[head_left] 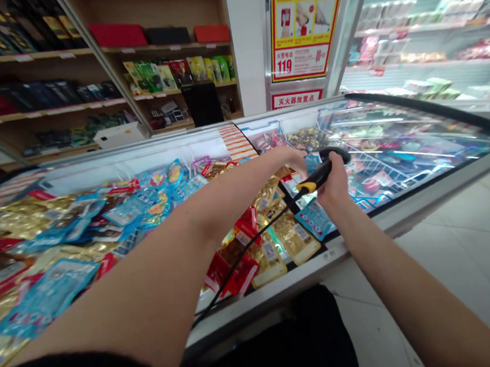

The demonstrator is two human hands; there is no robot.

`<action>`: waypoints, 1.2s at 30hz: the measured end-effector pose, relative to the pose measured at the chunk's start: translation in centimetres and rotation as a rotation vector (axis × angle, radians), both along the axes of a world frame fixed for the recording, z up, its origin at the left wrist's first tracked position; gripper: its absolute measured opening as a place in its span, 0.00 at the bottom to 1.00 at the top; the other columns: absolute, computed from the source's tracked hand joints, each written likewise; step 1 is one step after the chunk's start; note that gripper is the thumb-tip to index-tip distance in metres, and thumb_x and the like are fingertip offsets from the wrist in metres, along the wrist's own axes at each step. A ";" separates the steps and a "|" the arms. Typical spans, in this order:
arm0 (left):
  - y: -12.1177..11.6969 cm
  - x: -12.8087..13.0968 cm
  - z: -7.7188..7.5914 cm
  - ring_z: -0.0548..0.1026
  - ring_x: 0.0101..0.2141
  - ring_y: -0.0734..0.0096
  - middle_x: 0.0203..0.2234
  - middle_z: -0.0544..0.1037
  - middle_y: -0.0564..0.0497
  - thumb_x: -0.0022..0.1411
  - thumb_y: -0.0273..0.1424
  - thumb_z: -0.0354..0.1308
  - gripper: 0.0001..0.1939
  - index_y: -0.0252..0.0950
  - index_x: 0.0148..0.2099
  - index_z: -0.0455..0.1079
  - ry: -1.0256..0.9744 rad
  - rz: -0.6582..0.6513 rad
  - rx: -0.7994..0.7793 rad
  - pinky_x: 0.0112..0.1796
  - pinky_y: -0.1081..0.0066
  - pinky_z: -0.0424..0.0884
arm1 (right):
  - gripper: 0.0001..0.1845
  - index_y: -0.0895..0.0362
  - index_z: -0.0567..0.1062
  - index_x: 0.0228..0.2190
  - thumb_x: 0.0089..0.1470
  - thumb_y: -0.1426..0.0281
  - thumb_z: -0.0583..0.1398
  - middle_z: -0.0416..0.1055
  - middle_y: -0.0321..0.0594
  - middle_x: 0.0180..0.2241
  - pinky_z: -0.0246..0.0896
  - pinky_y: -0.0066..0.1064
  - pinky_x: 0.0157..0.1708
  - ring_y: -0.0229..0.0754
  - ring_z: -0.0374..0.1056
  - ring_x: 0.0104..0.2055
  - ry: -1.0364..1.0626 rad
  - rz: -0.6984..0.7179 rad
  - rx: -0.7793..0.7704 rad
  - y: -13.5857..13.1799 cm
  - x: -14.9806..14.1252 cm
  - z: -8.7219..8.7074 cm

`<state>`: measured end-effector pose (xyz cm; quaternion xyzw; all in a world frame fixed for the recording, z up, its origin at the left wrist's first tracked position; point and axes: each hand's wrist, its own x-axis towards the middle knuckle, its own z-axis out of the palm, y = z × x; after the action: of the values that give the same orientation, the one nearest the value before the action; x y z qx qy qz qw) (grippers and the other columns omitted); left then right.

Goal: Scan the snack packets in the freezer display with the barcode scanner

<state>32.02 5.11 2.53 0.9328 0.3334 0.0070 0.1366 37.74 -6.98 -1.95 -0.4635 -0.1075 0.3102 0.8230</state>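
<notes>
My right hand [334, 185] is wrapped around a black barcode scanner [321, 174] with a yellow accent, and its cable runs down to the left over the packets. The scanner head points away from me. My left hand [294, 160] reaches across to the scanner's left side, fingers curled at a light blue packet [312, 162]; the scanner partly hides it. Below both hands lie gold snack packets [298, 236] and a blue packet [313, 217] by the freezer's front edge. Red packets [235, 272] lie left of these.
The long chest freezer [274, 294] holds piles of gold, blue and red packets on the left. A sliding glass lid [415, 136] covers wire baskets on the right. Shelves [166, 45] stand behind, a lit display fridge [428, 27] at the right, tiled floor [460, 279] below.
</notes>
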 end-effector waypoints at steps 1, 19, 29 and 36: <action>-0.3 -0.2 0.2 0.80 0.46 0.51 0.47 0.81 0.44 0.34 0.31 0.72 0.46 0.39 0.61 0.70 0.058 -0.031 -0.045 0.48 0.63 0.75 | 0.14 0.52 0.66 0.28 0.55 0.56 0.61 0.61 0.30 0.22 0.64 0.26 0.19 0.37 0.64 0.23 0.026 0.005 -0.013 0.0 -0.3 0.2; -3.3 -8.7 5.3 0.78 0.41 0.62 0.37 0.82 0.48 0.48 0.23 0.61 0.15 0.34 0.41 0.77 -0.601 0.221 -0.064 0.46 0.64 0.74 | 0.21 0.53 0.68 0.28 0.52 0.48 0.61 0.70 0.34 0.23 0.70 0.31 0.24 0.42 0.73 0.27 0.011 0.429 0.162 -2.0 -5.1 4.1; -4.6 -17.6 2.6 0.77 0.39 0.66 0.40 0.81 0.49 0.45 0.23 0.54 0.22 0.36 0.46 0.74 -0.858 0.413 -0.025 0.43 0.64 0.76 | 0.19 0.54 0.70 0.28 0.50 0.52 0.65 0.67 0.30 0.20 0.62 0.25 0.18 0.37 0.67 0.22 -0.141 0.279 0.016 -1.4 -7.3 4.4; -6.5 -21.0 1.5 0.76 0.49 0.65 0.51 0.79 0.49 0.50 0.24 0.55 0.27 0.38 0.54 0.74 -0.678 0.424 0.073 0.51 0.68 0.71 | 0.20 0.55 0.71 0.27 0.50 0.51 0.65 0.68 0.31 0.20 0.63 0.25 0.19 0.37 0.70 0.23 -0.207 0.230 0.094 -2.7 -6.8 5.9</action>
<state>11.00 -1.35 4.04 0.7922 0.4542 0.3544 0.2014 30.98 -9.65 3.92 -0.4386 -0.2584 0.3478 0.7873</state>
